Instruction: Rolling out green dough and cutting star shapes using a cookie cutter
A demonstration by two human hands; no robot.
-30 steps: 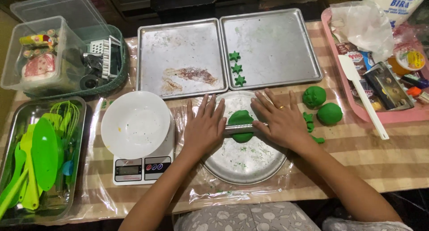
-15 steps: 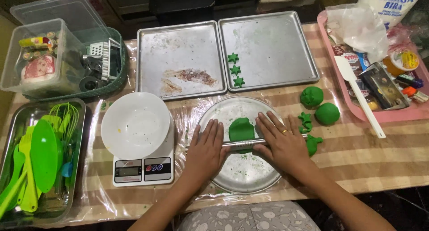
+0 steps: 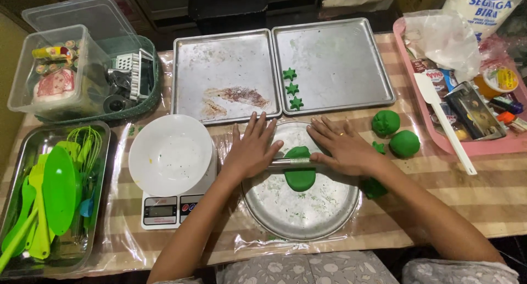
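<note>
A flat patch of green dough [image 3: 300, 177] lies on a round metal pan [image 3: 307, 215]. Across it rests a thin metal rolling pin [image 3: 289, 162]. My left hand [image 3: 252, 148] presses flat on the pin's left end, fingers spread. On the pin's right end my right hand [image 3: 341, 145] lies flat too, a ring on one finger. Two green dough balls [image 3: 396, 133] sit to the right of that hand. Small green scraps [image 3: 374, 187] lie by my right forearm.
Two square baking trays [image 3: 335, 64] at the back; the right one holds three green dough stars [image 3: 292, 88]. A white bowl on a kitchen scale [image 3: 171, 155] sits left. Far left, a tray of green utensils [image 3: 49, 196]; a pink tray [image 3: 466, 148] with a white spatula right.
Both hands and the rolling pin went toward me over the dough, then back away from me. The dough now shows mostly on the near side of the pin.
</note>
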